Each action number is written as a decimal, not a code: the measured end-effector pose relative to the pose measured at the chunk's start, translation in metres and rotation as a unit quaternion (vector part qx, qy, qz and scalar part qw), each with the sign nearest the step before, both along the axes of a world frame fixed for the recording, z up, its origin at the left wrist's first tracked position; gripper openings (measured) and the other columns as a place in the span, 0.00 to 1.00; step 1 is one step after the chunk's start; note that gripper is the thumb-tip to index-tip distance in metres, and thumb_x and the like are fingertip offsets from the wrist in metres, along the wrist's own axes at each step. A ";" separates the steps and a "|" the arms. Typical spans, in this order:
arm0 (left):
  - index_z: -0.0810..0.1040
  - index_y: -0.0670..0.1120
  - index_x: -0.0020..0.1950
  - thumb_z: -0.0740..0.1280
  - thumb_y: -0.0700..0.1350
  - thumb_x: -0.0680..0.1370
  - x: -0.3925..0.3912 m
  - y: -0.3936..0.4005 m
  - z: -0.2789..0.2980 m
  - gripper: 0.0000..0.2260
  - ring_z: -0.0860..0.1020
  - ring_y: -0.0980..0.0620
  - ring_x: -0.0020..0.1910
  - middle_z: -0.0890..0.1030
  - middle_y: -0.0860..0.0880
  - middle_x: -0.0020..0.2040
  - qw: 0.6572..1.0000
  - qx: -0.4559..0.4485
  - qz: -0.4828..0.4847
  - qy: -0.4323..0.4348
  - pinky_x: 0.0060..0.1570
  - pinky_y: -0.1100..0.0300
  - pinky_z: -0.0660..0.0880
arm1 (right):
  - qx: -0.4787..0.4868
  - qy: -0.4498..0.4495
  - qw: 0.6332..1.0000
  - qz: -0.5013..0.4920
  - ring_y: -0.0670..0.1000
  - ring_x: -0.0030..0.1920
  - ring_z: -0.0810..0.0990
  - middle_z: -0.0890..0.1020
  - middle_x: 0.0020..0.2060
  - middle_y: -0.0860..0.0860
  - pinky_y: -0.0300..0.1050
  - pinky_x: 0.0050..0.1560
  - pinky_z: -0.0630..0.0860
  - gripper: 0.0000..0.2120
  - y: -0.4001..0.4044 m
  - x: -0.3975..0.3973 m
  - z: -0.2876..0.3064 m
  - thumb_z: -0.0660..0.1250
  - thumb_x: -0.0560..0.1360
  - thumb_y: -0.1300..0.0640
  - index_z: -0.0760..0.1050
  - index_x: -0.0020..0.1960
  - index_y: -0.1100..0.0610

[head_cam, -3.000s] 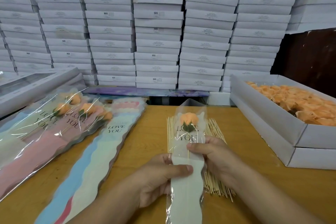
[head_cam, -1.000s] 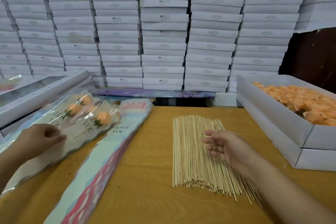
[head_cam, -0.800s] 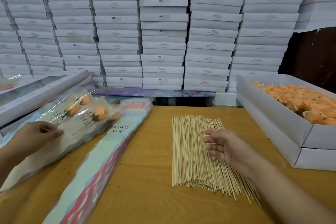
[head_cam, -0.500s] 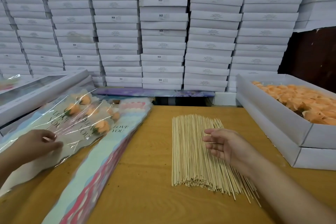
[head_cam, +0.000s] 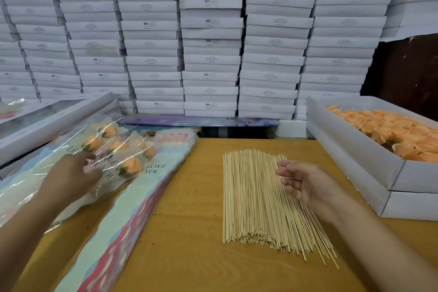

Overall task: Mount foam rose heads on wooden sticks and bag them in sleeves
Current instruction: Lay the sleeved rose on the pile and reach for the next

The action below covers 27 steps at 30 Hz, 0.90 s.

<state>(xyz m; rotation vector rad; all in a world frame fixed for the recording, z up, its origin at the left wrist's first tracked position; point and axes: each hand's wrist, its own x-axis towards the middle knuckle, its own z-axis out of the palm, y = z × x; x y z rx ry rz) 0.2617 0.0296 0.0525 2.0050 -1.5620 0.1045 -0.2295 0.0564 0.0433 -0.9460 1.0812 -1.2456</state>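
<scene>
A flat bundle of thin wooden sticks (head_cam: 256, 199) lies in the middle of the table. My right hand (head_cam: 303, 185) hovers over its right side, fingers spread, holding nothing. At the left, several bagged peach roses (head_cam: 131, 165) in clear "LOVE YOU" sleeves lie in a pile. My left hand (head_cam: 71, 173) rests on that pile, fingers on the plastic, with nothing gripped. A stack of empty pastel sleeves (head_cam: 142, 199) runs diagonally beside the pile. Loose peach foam rose heads (head_cam: 398, 130) fill an open white box (head_cam: 350, 149) at the right.
The wooden table (head_cam: 189, 244) is backed by a wall of stacked white boxes (head_cam: 211, 42). A long white windowed box (head_cam: 47, 114) sits at the far left. A second white box lies under the rose box at the right edge.
The bagged rose that both hands held three seconds ago now lies on the left pile. My left hand has slid right and forward over the pile. My right hand has barely moved.
</scene>
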 end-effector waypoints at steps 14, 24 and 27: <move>0.76 0.58 0.57 0.63 0.55 0.79 -0.141 0.017 -0.038 0.08 0.76 0.58 0.52 0.79 0.58 0.54 0.938 0.112 -0.287 -0.155 0.53 0.62 0.74 | -0.146 0.592 0.771 -0.185 0.54 0.61 0.77 0.80 0.62 0.54 0.46 0.56 0.71 0.18 -0.014 -0.051 0.085 0.61 0.78 0.63 0.77 0.66 0.56; 0.77 0.58 0.63 0.62 0.56 0.81 -0.139 0.015 -0.041 0.12 0.76 0.60 0.55 0.78 0.59 0.58 0.934 0.108 -0.297 -0.168 0.55 0.67 0.72 | 0.056 0.722 0.662 -0.193 0.62 0.52 0.77 0.80 0.58 0.63 0.49 0.49 0.76 0.15 -0.039 -0.156 0.089 0.65 0.79 0.56 0.78 0.62 0.61; 0.77 0.58 0.63 0.62 0.56 0.81 -0.139 0.015 -0.041 0.12 0.75 0.61 0.55 0.78 0.60 0.58 0.933 0.110 -0.298 -0.170 0.54 0.69 0.70 | 0.093 0.752 0.639 -0.131 0.58 0.47 0.79 0.83 0.50 0.59 0.45 0.45 0.75 0.11 -0.040 -0.164 0.085 0.65 0.79 0.56 0.83 0.54 0.60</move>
